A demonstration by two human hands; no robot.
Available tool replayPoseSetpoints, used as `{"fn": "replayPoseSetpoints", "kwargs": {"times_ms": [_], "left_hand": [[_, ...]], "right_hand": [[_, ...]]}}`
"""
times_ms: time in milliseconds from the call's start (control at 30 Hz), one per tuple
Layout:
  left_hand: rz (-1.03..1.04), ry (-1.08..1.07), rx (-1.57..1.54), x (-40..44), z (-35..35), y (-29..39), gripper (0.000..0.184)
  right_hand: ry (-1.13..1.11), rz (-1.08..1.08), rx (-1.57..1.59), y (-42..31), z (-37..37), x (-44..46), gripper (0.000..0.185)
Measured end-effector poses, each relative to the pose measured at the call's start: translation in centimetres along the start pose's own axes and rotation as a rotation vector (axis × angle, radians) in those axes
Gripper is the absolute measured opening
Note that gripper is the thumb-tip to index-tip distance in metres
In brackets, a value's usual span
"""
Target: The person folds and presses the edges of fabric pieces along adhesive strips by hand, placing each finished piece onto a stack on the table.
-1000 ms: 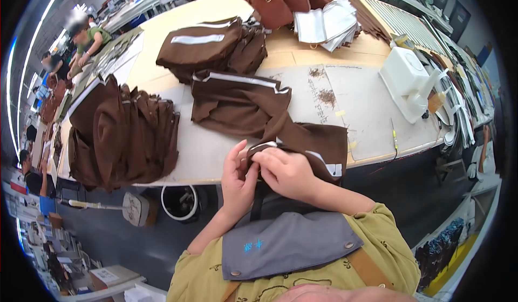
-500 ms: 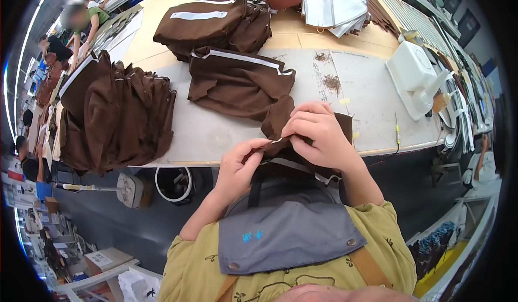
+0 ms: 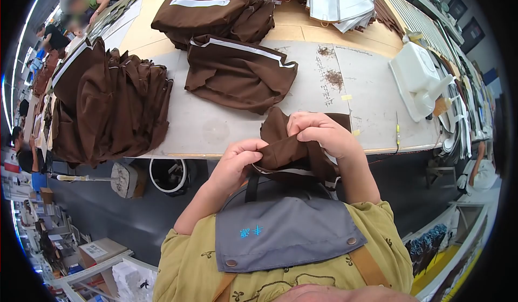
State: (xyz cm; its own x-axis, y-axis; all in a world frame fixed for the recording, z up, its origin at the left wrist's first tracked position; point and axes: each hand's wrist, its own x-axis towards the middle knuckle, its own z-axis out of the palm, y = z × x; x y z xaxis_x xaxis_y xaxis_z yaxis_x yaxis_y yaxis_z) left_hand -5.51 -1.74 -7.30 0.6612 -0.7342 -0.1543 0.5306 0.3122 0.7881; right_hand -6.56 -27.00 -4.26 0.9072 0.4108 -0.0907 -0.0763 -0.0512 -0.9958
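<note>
Between my two hands is a piece of brown fabric (image 3: 286, 153), partly on the table's front edge and partly hanging over my lap, with a white strip along its lower side. My left hand (image 3: 240, 159) pinches its left edge between thumb and fingers. On the other side my right hand (image 3: 318, 132) grips the upper right part, thumb on top. Just beyond lies a separate brown fabric piece (image 3: 240, 75) with a white strip along its top edge. Folds hide part of the piece I hold.
Brown fabric stacks stand at left (image 3: 110, 105) and at the back (image 3: 202, 18). White sheets (image 3: 341, 6) lie near the back. A white plastic container (image 3: 415, 75) and a yellow-handled tool (image 3: 398, 132) are at right. A white-rimmed bucket (image 3: 168, 176) stands below. People work at far left.
My hands have moved apart and spread the fabric between them. The held piece now lies separate from the brown piece beyond it. The view has shifted slightly.
</note>
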Motion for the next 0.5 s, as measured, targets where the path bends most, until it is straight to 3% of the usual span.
{"fn": "replayPoseSetpoints", "kwargs": {"times_ms": [233,300,400,500], "left_hand": [[0.180,-0.050,0.230,-0.3,0.9,0.5,0.022],[0.250,0.048,0.516,-0.6,1.4,0.7,0.016],[0.255,0.196,0.601,-0.6,2.2,0.4,0.015],[0.295,0.214,0.716,-0.7,1.9,0.3,0.014]], "right_hand": [[-0.048,-0.023,0.054,-0.2,0.3,0.0,0.007],[-0.051,-0.038,0.022,-0.5,0.3,-0.1,0.007],[-0.058,-0.071,-0.022,-0.6,0.3,-0.1,0.008],[-0.059,-0.092,-0.031,-0.7,0.3,-0.2,0.008]]}}
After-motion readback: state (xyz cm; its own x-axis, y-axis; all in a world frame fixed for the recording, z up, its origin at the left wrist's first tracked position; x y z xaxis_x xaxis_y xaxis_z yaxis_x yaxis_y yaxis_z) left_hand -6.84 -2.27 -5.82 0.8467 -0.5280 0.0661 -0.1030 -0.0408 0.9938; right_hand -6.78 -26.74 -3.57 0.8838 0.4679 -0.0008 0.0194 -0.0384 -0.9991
